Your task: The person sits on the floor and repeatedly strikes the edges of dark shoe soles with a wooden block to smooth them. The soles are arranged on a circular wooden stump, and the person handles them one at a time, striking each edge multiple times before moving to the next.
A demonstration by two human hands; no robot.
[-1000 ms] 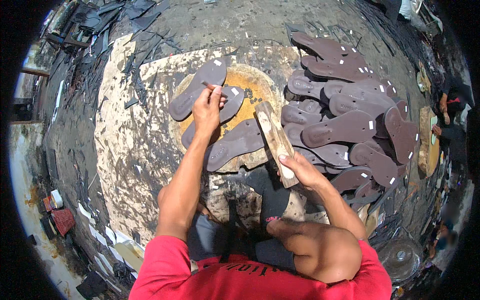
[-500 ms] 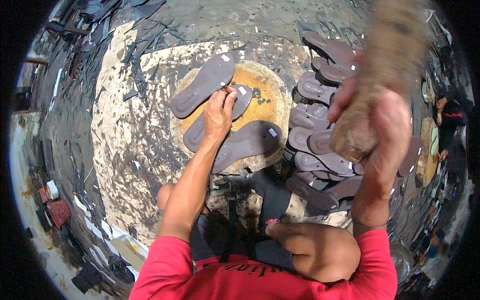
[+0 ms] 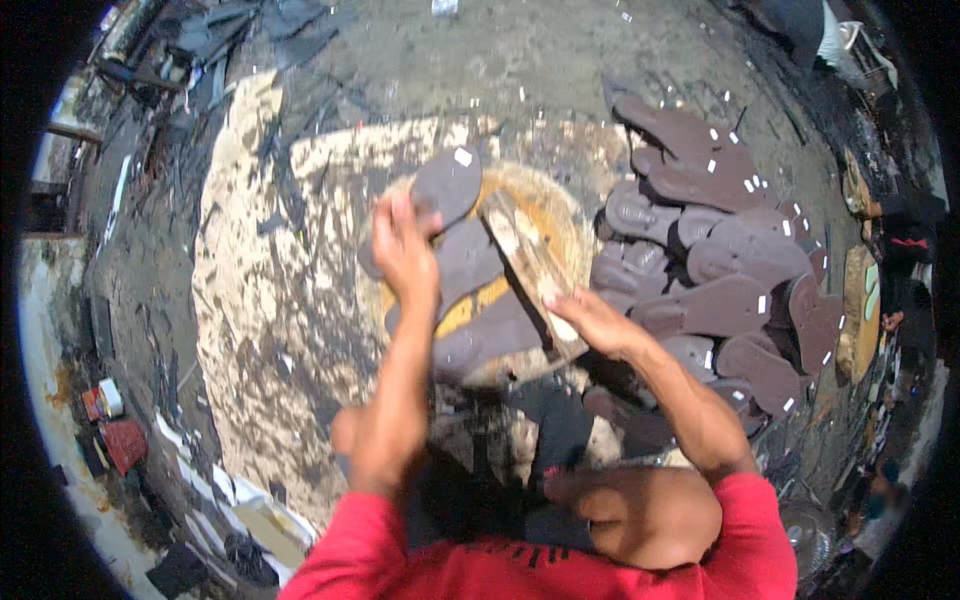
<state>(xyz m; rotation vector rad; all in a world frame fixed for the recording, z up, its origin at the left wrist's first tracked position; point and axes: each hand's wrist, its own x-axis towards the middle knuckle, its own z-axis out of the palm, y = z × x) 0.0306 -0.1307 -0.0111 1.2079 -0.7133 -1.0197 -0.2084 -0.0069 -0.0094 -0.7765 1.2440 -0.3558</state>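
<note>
White square labels (image 3: 462,157) on soles (small)

Red shirt (image 3: 560,565) with short sleeves, ending just above the elbows. Dark printed marks across the chest, too small to make out. Two bare forearms, no watch, no bands, no gloves. Left hand (image 3: 405,250) bare, fingers uncovered. Right hand (image 3: 595,320) bare too, no rings to be seen. One bare knee (image 3: 640,510) low in the picture, next to the red sleeve. Dark shorts (image 3: 545,450) between the legs, partly in shadow.
</note>
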